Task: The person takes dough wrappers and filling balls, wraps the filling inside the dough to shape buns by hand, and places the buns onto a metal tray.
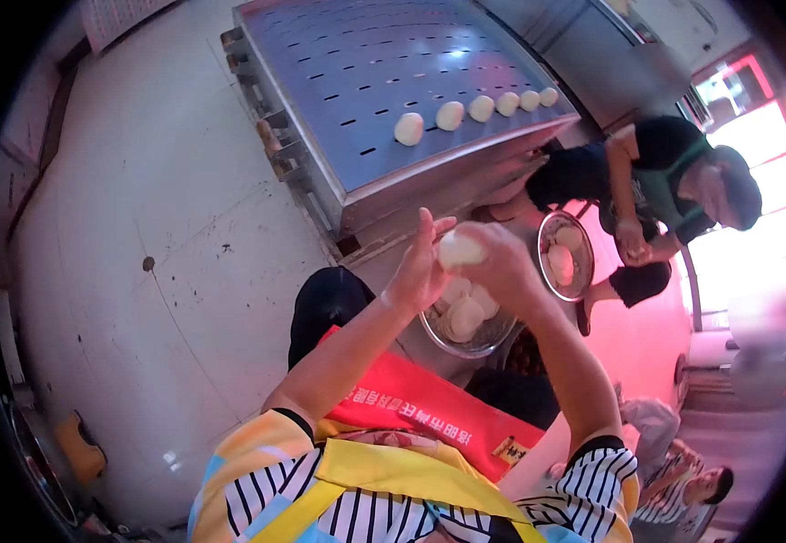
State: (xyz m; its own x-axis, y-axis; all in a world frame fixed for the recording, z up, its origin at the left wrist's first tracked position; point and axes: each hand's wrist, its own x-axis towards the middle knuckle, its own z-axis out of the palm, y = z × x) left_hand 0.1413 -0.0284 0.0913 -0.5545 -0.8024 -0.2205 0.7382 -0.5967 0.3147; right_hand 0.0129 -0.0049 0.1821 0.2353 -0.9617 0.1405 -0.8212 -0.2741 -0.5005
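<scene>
A round white dough ball (457, 252) is between my two hands, above a metal bowl. My left hand (418, 271) presses its palm side against the ball, thumb and fingertips pointing up. Curled over the ball's other side is my right hand (499, 264), its fingers partly covering it. Below them, the metal bowl (467, 349) contains several pale dough pieces (464, 317), partly hidden by my hands and wrists.
A large slotted metal tray (357, 81) ahead carries a row of several dough balls (408, 129) near its close edge. At right, a seated person (651, 172) works beside a second bowl (581, 290) with dough. Another person (683, 484) is at lower right.
</scene>
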